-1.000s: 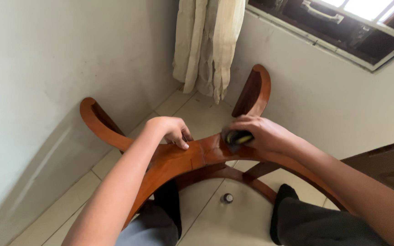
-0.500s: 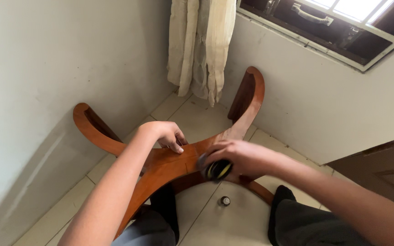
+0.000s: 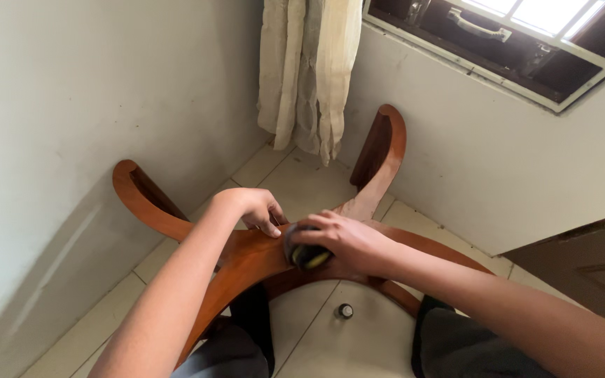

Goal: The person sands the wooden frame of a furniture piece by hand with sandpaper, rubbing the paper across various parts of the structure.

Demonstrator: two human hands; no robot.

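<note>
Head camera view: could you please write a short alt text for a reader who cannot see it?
A person's right hand presses a dark sponge with a yellow edge on a curved wooden frame, while the left hand rests on the wood beside it. Beyond are a tiled floor, a pale curtain and a window.

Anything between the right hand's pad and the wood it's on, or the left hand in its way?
Nothing visible. The right hand presses the dark pad with a yellow edge straight onto the curved wooden frame. The left hand rests on the frame just beside it, close but not touching the pad.
</note>
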